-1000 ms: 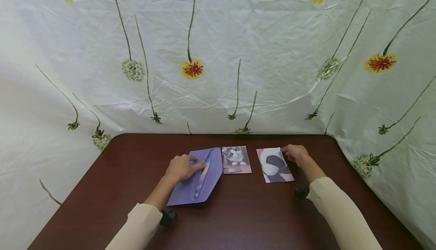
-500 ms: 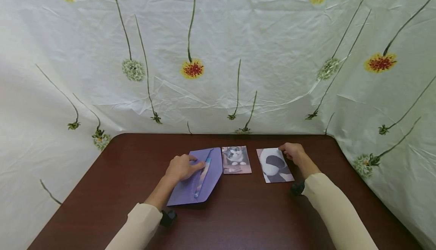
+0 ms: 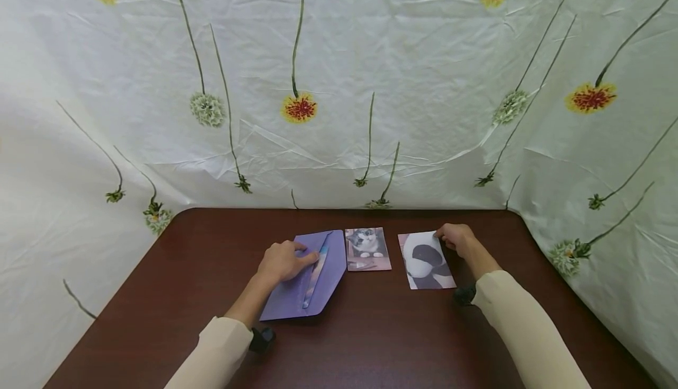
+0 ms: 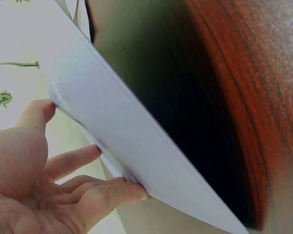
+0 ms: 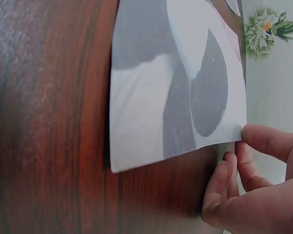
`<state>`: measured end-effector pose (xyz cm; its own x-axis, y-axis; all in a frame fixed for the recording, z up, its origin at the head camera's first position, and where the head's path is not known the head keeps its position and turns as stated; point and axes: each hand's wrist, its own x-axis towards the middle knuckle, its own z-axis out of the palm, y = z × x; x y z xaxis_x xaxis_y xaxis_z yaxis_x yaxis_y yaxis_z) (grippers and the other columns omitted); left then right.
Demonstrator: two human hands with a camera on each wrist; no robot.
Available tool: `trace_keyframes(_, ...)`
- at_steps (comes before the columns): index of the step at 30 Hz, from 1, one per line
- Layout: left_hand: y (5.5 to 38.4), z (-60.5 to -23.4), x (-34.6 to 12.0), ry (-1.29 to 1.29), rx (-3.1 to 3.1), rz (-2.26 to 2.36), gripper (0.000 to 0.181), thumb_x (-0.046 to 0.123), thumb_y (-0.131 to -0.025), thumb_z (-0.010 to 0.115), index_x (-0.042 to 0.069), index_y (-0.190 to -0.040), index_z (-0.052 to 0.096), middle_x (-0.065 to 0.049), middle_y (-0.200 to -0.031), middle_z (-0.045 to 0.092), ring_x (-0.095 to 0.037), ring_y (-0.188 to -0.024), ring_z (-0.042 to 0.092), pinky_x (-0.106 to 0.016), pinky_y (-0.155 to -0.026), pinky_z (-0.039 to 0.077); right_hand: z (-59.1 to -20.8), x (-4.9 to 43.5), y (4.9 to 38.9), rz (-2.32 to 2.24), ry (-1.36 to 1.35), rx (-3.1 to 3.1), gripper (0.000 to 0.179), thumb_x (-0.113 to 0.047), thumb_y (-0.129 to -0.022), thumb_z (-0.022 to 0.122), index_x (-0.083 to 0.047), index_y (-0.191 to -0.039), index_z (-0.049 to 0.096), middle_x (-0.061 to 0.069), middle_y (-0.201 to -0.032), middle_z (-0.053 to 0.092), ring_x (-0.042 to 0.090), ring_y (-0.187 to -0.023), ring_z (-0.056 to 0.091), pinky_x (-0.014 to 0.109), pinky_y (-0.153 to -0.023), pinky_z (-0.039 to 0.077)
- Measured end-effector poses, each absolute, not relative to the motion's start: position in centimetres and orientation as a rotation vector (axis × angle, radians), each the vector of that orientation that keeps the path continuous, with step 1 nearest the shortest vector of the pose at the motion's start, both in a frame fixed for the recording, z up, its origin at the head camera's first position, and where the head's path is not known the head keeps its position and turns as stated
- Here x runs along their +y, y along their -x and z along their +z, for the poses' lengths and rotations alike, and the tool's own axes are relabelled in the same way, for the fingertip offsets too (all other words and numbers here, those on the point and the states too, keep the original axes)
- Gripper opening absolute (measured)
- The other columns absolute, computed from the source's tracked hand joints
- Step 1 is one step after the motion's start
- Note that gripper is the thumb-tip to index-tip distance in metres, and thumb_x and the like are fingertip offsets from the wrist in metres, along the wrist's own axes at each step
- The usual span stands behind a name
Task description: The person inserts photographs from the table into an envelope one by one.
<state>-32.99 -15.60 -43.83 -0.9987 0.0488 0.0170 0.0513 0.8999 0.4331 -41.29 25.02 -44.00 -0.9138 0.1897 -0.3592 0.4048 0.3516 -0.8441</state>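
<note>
A purple envelope [image 3: 331, 283] lies on the left of the table, its opening showing the edge of a blue-and-pink card [image 3: 315, 277]. My left hand [image 3: 282, 261] grips the envelope, thumb beside that card; the left wrist view has the fingertips at the envelope's edge. To the right, my right hand [image 3: 457, 240] pinches the far right corner of a photo card [image 3: 428, 259] with a black-and-white picture. In the right wrist view the thumb is on top of the card's corner and the fingers underneath. Between envelope and photo card lies a kitten photo card [image 3: 367, 249].
The dark brown wooden table [image 3: 360, 336] ends at a far edge against a white flowered cloth [image 3: 339, 159], which also hangs at both sides. The kitten card sits right next to the envelope's right edge.
My right hand has shifted slightly left and taken the corner of the black-and-white photo card, whose near edge has moved a little toward me. The left hand and envelope stay put.
</note>
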Motion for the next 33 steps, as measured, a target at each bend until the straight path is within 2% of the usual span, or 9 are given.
trace_keyframes(6,33.0,-43.8,-15.7,0.082,-3.057,-0.702,0.055,0.05,-0.093,0.066,0.005,-0.125,0.072,-0.025,-0.129,0.067,-0.044,-0.112,0.066,-0.052,-0.087,0.056,-43.8,25.2,41.1,-1.628,-0.542,2.375,0.005,-0.004,-0.089,0.063,-0.001,-0.09,0.059,0.0,-0.072,0.054,0.01,-0.062,0.051,0.021,-0.062,0.049)
trace_keyframes(9,33.1,-43.9,-15.8,0.077,-3.064,-0.692,0.055,0.05,-0.093,0.065,0.006,-0.126,0.072,-0.025,-0.129,0.067,-0.044,-0.113,0.066,-0.052,-0.087,0.056,-43.5,25.3,40.9,-1.634,-0.531,2.35,0.005,-0.004,-0.09,0.06,0.0,-0.093,0.059,0.001,-0.075,0.055,0.011,-0.064,0.055,0.022,-0.064,0.052)
trace_keyframes(14,33.0,-43.9,-15.7,0.071,-3.076,-0.69,0.056,0.05,-0.094,0.065,0.006,-0.127,0.071,-0.025,-0.131,0.066,-0.044,-0.115,0.065,-0.053,-0.089,0.056,-43.1,25.4,40.2,-1.562,-0.477,2.353,0.017,-0.005,-0.094,0.056,0.006,-0.106,0.059,0.007,-0.085,0.059,0.017,-0.073,0.058,0.027,-0.069,0.055)
trace_keyframes(24,33.0,-43.7,-15.6,0.083,-3.063,-0.692,0.055,0.049,-0.094,0.066,0.005,-0.125,0.072,-0.025,-0.129,0.067,-0.044,-0.115,0.065,-0.053,-0.09,0.055,-42.2,25.7,39.4,-1.459,-0.361,2.347,0.033,-0.005,-0.098,0.052,0.012,-0.126,0.049,0.02,-0.101,0.064,0.026,-0.085,0.066,0.038,-0.08,0.06)
trace_keyframes(28,33.1,-43.8,-15.6,0.086,-3.061,-0.692,0.054,0.049,-0.094,0.066,0.005,-0.125,0.072,-0.026,-0.129,0.067,-0.044,-0.115,0.065,-0.053,-0.089,0.055,-41.9,25.9,39.3,-1.47,-0.35,2.31,0.035,-0.007,-0.098,0.054,0.014,-0.127,0.05,0.019,-0.1,0.065,0.024,-0.084,0.067,0.037,-0.079,0.06)
trace_keyframes(33,33.1,-43.8,-15.7,0.084,-3.065,-0.696,0.055,0.05,-0.094,0.065,0.005,-0.125,0.072,-0.025,-0.13,0.066,-0.045,-0.115,0.065,-0.053,-0.089,0.055,-41.5,26.1,39.0,-1.502,-0.328,2.237,0.029,-0.004,-0.094,0.058,0.014,-0.117,0.057,0.013,-0.095,0.065,0.02,-0.08,0.066,0.033,-0.078,0.06)
